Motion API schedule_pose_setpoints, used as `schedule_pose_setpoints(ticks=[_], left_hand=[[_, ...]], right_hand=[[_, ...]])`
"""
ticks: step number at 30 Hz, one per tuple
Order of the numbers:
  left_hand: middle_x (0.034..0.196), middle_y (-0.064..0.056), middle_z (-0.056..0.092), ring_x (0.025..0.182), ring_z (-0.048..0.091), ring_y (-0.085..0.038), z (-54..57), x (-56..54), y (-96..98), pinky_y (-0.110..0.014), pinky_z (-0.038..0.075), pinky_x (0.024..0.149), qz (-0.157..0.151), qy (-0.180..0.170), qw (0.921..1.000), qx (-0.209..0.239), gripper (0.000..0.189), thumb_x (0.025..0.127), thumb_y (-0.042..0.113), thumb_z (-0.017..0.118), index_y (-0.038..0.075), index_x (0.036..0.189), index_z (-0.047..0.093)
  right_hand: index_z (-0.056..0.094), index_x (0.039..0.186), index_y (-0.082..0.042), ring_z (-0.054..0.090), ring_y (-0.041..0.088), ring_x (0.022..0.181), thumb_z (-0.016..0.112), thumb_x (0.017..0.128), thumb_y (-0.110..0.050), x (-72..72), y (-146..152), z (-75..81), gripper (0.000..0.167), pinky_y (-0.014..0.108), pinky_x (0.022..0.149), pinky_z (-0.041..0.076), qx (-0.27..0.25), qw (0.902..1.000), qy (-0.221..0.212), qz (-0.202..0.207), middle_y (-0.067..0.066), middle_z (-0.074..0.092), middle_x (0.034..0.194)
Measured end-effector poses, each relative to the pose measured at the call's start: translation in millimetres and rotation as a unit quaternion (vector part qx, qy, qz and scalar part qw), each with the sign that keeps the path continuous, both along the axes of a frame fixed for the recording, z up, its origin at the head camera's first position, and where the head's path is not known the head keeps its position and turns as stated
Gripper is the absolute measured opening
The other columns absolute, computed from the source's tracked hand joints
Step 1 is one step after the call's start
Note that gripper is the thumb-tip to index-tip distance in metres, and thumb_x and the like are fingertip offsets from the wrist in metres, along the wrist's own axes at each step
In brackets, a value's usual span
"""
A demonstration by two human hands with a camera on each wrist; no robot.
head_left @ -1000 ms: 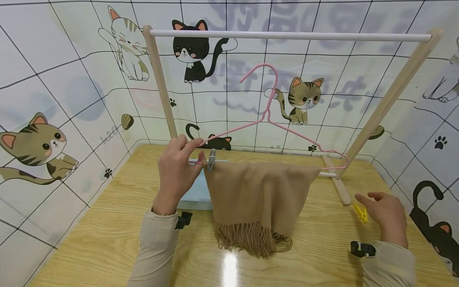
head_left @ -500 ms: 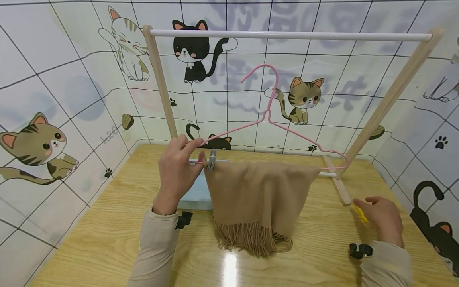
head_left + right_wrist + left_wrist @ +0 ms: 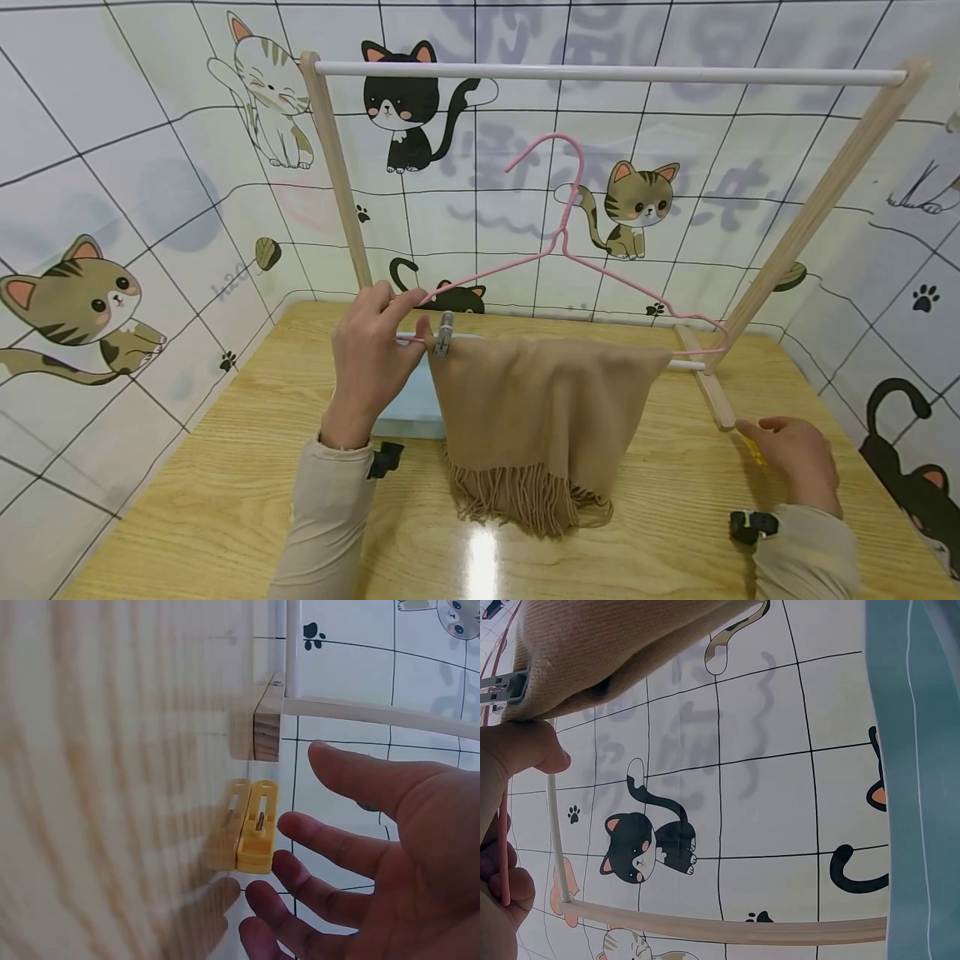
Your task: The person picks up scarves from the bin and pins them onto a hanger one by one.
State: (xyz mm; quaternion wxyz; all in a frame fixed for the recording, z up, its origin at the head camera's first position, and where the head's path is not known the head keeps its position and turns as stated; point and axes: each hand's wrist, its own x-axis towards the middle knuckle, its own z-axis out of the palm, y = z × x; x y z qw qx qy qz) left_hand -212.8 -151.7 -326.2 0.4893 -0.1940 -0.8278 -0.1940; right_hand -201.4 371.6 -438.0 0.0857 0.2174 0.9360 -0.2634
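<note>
My left hand (image 3: 371, 358) grips the left end of a pink wire hanger (image 3: 495, 271), holding it upright over the table. Draped over the hanger's lower bar is a tan fringed scarf (image 3: 551, 408). A grey clothespin (image 3: 444, 333) clips the scarf's upper left corner to the bar, and it also shows beside my left thumb in the left wrist view. At the right, my right hand (image 3: 798, 458) is low by the table with thumb and fingers spread. A yellow clothespin (image 3: 259, 832) lies on the table just beyond its fingertips, mostly covered by the hand in the head view.
A rack with a white top rail (image 3: 600, 75) and wooden posts (image 3: 817, 208) stands behind the hanger. Its right foot (image 3: 716, 400) lies close to my right hand. A light blue box (image 3: 408, 412) sits partly behind the scarf. Cat-print cloth surrounds the wooden table (image 3: 225, 500).
My right hand has moved slightly left and down over the yellow clothespin, which it now hides more in the head view. The left hand, hanger and scarf have stayed in place.
</note>
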Motion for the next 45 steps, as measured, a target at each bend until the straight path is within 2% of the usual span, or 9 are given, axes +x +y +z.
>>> schedule_pose_setpoints(ticks=[9, 17, 22, 28, 34, 40, 45], left_hand=[[0.074, -0.006, 0.045, 0.065, 0.038, -0.021, -0.4, 0.0, 0.0, -0.03, 0.024, 0.052, 0.002, 0.001, 1.0, -0.002, 0.026, 0.08, 0.003, 0.075, 0.009, 0.105, 0.078], [0.074, -0.006, 0.045, 0.066, 0.038, -0.021, -0.1, 0.4, -0.1, -0.03, 0.024, 0.052, 0.003, 0.0, 1.0, -0.003, 0.026, 0.08, 0.003, 0.075, 0.009, 0.105, 0.078], [0.074, -0.006, 0.045, 0.065, 0.038, -0.021, -0.1, 0.3, -0.5, -0.03, 0.024, 0.052, 0.002, 0.001, 1.0, -0.003, 0.026, 0.08, 0.003, 0.076, 0.009, 0.105, 0.078], [0.074, -0.006, 0.045, 0.065, 0.038, -0.021, -0.1, 0.2, -0.4, -0.03, 0.024, 0.052, 0.002, 0.002, 1.0, -0.002, 0.026, 0.08, 0.003, 0.075, 0.009, 0.105, 0.078], [0.073, -0.006, 0.044, 0.065, 0.038, -0.021, 0.3, 0.7, -0.3, -0.03, 0.023, 0.052, 0.003, 0.002, 1.0, -0.002, 0.027, 0.079, 0.002, 0.076, 0.009, 0.104, 0.078], [0.073, -0.006, 0.044, 0.065, 0.038, -0.021, 0.3, 0.9, -0.7, -0.03, 0.024, 0.052, 0.002, 0.003, 1.0, 0.0, 0.025, 0.08, 0.002, 0.075, 0.009, 0.104, 0.078], [0.073, -0.005, 0.044, 0.065, 0.038, -0.021, 0.1, 0.7, -0.9, -0.03, 0.024, 0.051, 0.0, 0.006, 1.0, 0.001, 0.026, 0.08, 0.002, 0.075, 0.009, 0.104, 0.078]], right_hand=[[0.048, 0.139, 0.013, 0.044, 0.062, 0.121, 0.044, 0.104, -0.051, 4.4, -0.6, 0.1, 0.073, 0.062, 0.086, 0.047, 0.006, 0.9998, 0.01, 0.017, 0.042, 0.04, 0.143], [0.055, 0.135, 0.011, 0.048, 0.062, 0.118, 0.048, 0.102, -0.052, 4.9, 1.4, 1.4, 0.072, 0.06, 0.086, 0.048, 0.008, 0.9993, -0.009, 0.035, 0.041, 0.043, 0.141], [0.06, 0.131, 0.01, 0.049, 0.061, 0.116, 0.054, 0.1, -0.049, 4.7, 0.7, 0.7, 0.067, 0.058, 0.087, 0.049, 0.007, 0.9997, -0.016, 0.014, 0.041, 0.045, 0.14], [0.064, 0.126, 0.009, 0.057, 0.055, 0.105, 0.064, 0.094, -0.046, 5.2, -0.3, 0.3, 0.063, 0.051, 0.074, 0.051, 0.021, 0.9993, -0.023, -0.021, 0.04, 0.053, 0.129], [0.064, 0.128, 0.006, 0.059, 0.054, 0.102, 0.064, 0.094, -0.049, 6.0, -3.3, 4.5, 0.064, 0.05, 0.069, 0.048, 0.02, 0.9979, -0.008, -0.061, 0.04, 0.053, 0.129], [0.048, 0.14, 0.01, 0.055, 0.056, 0.11, 0.061, 0.097, -0.051, 6.7, -3.4, 13.3, 0.076, 0.053, 0.074, 0.05, 0.02, 0.9978, 0.019, -0.06, 0.037, 0.048, 0.14], [0.043, 0.142, 0.017, 0.051, 0.057, 0.119, 0.062, 0.099, -0.045, 8.2, -4.9, 23.1, 0.078, 0.06, 0.088, 0.048, 0.023, 0.9971, 0.06, -0.041, 0.039, 0.05, 0.138]])
